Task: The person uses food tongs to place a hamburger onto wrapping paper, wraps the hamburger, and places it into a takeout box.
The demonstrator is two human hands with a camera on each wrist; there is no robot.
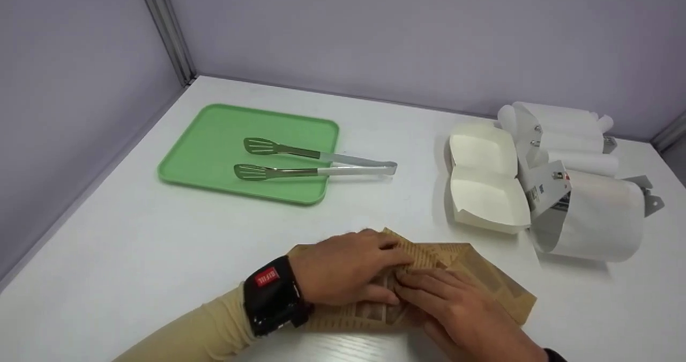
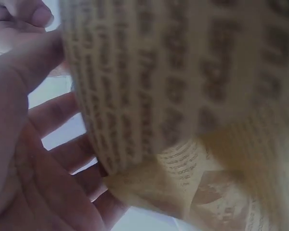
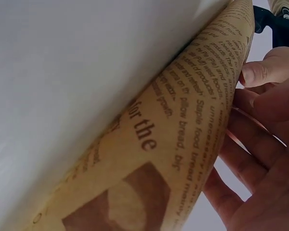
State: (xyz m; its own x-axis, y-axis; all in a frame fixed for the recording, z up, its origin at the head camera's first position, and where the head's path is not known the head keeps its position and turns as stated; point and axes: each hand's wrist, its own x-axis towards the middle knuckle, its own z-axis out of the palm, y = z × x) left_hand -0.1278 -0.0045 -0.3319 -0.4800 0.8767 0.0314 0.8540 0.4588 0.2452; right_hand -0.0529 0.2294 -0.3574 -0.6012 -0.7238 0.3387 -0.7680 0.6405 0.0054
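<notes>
Brown wrapping paper with newspaper print lies folded near the front of the table, several layers over one another. It bulges in both wrist views, and whatever may lie inside is hidden. My left hand presses on it from the left, thumb and fingers mostly straight. From the right, my right hand sets its fingertips on the middle of the paper, close to the left thumb. In the left wrist view the left fingers touch the paper's edge. The right wrist view has the right fingers against its side.
Behind the hands at left is a green tray. Metal tongs with slotted ends lie across its right rim. An open white clamshell food box stands to the right, beside white curled sheets with metal brackets.
</notes>
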